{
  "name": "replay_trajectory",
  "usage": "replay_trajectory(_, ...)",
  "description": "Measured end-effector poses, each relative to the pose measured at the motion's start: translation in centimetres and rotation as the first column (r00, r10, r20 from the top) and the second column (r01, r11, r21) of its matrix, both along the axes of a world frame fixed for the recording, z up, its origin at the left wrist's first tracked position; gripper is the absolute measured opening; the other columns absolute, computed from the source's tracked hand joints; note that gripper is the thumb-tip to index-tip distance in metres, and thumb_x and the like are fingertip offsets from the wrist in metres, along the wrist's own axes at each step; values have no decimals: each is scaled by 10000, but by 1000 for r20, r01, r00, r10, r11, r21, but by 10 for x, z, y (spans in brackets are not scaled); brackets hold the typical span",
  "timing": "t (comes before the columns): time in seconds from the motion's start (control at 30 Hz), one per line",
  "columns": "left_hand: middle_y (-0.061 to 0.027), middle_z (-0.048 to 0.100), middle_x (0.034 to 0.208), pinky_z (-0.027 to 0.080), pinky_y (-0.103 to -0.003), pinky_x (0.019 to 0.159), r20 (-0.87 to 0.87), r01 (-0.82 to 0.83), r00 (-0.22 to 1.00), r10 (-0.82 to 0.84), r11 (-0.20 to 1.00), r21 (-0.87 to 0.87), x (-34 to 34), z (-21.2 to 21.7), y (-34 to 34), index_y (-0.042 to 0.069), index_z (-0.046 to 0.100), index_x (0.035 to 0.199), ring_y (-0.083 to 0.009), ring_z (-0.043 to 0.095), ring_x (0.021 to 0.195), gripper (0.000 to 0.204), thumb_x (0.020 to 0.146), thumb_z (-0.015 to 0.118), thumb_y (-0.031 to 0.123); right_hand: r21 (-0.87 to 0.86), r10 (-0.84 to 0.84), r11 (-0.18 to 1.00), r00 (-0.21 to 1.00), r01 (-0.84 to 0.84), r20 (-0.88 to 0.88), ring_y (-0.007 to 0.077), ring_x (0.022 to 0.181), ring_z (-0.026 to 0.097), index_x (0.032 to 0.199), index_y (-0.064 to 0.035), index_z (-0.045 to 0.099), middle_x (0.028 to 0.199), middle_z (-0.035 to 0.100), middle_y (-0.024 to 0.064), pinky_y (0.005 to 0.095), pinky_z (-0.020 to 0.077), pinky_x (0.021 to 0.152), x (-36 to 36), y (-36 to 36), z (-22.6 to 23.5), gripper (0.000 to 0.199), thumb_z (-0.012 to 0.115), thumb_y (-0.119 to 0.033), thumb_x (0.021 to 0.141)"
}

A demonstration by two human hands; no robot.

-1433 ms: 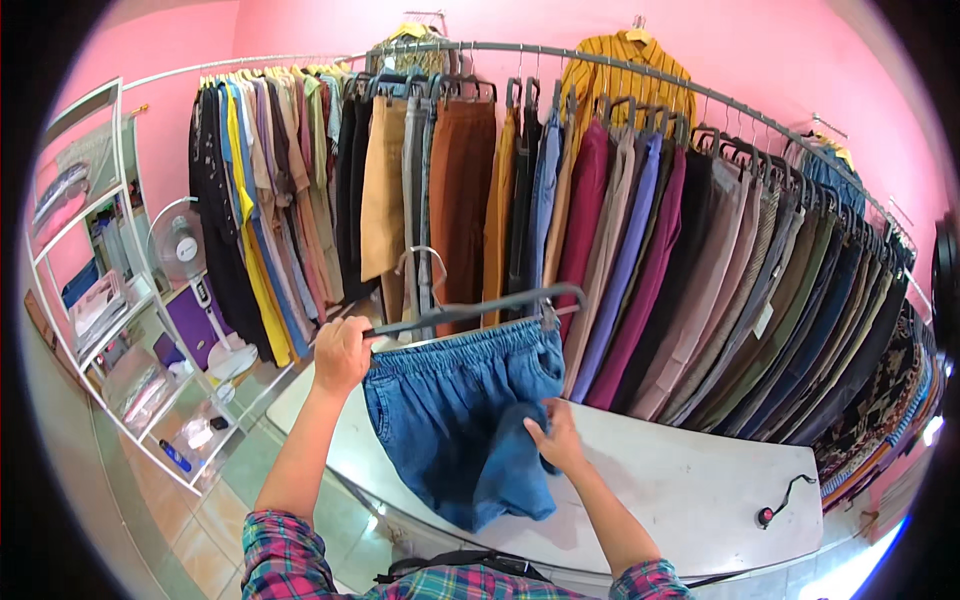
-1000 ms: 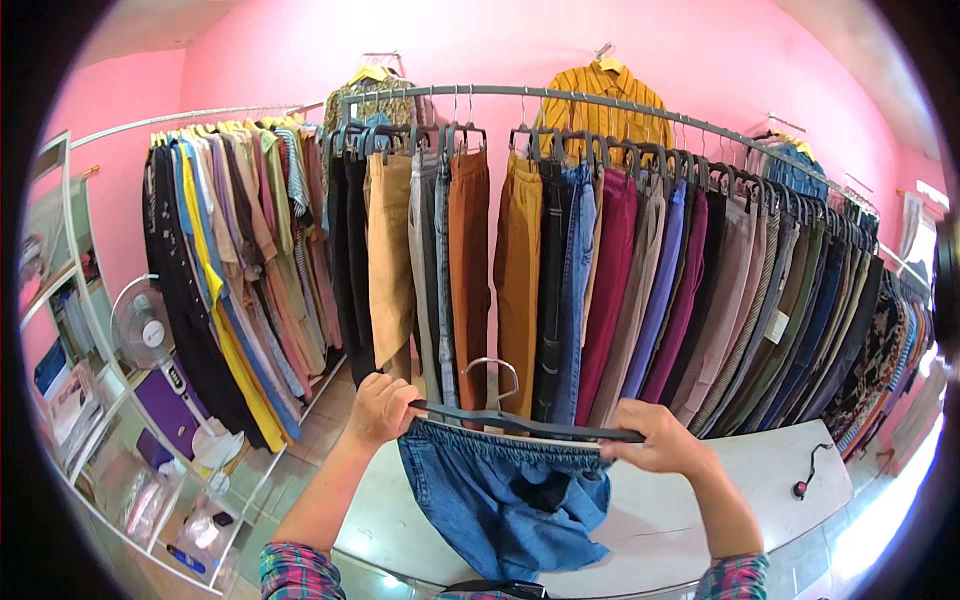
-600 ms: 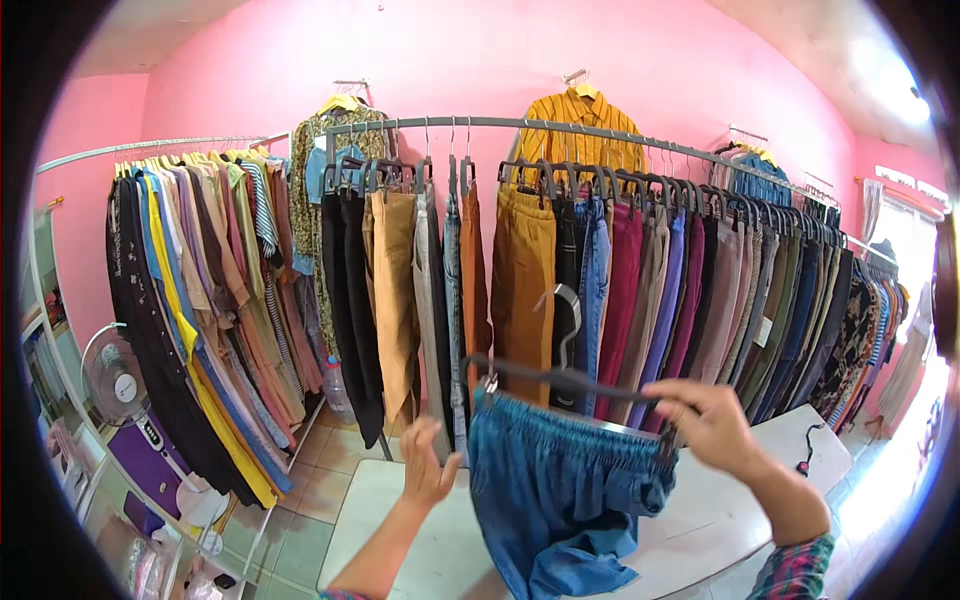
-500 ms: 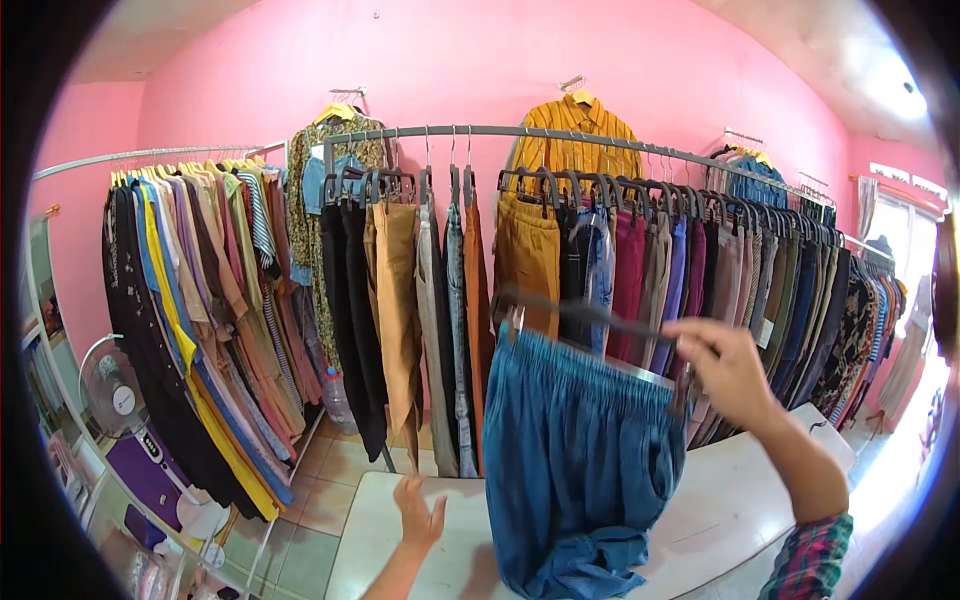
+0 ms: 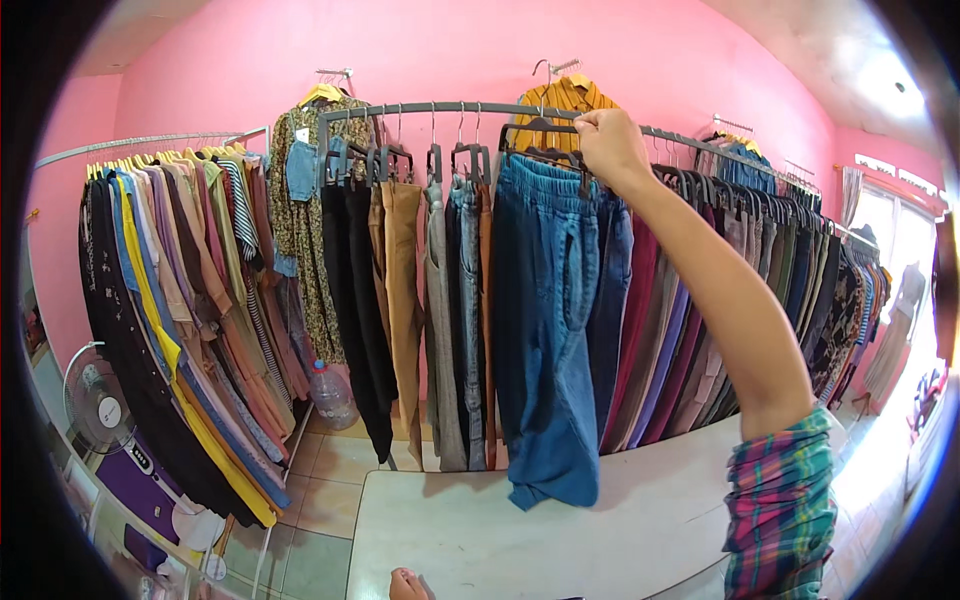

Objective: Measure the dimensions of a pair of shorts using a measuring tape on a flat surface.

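Note:
My right hand (image 5: 612, 148) is raised to the rail and closed on one end of a dark trouser hanger (image 5: 540, 127). Its hook stands above the grey rail (image 5: 440, 107); whether it touches the rail I cannot tell. From the hanger hang blue denim trousers (image 5: 545, 300) with a gathered elastic waist, their lower end hanging in front of the table edge. They cover part of the row behind. My left hand (image 5: 407, 584) shows only slightly at the lower edge, over the white table, its fingers mostly out of the picture.
Trousers in several colours (image 5: 405, 260) fill the rail on both sides. A second rack of clothes (image 5: 200, 260) stands at the left, with a fan (image 5: 103, 405) near it. A white table (image 5: 450, 530) lies in front. Behind the rail a water bottle (image 5: 332, 395) stands on the floor.
My right hand has lifted the hanger and denim trousers from over the table up and forward to the rail. My left hand has dropped toward the lower edge. The view has shifted slightly.

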State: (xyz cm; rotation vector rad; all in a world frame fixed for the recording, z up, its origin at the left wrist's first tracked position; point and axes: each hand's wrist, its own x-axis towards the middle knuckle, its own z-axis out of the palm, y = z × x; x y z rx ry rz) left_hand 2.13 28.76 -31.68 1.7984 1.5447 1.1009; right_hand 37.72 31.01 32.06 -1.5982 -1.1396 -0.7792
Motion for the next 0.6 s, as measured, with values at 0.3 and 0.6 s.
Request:
replay_trajectory(0.3, -194, 554, 759, 417, -466, 626, -67, -8, 998, 19, 987, 160, 6, 38, -10, 23, 516, 839, -409, 515, 711, 191, 778, 561, 198, 24, -19, 999, 997, 21, -69, 407, 890, 581, 842, 23, 618, 908, 602, 262, 460, 453, 755, 9, 87, -18, 213, 515, -163, 820)
replay_trajectory(0.6, -214, 569, 894, 428, -432, 736, -454, 19, 886, 96, 970, 243, -5, -160, 37, -16, 523, 975, -382, 537, 833, 350, 790, 568, 278, 99, 7, 995, 995, 3, -103, 390, 896, 588, 859, 29, 623, 896, 613, 248, 441, 466, 761, 27, 147, -15, 195, 516, -117, 785)
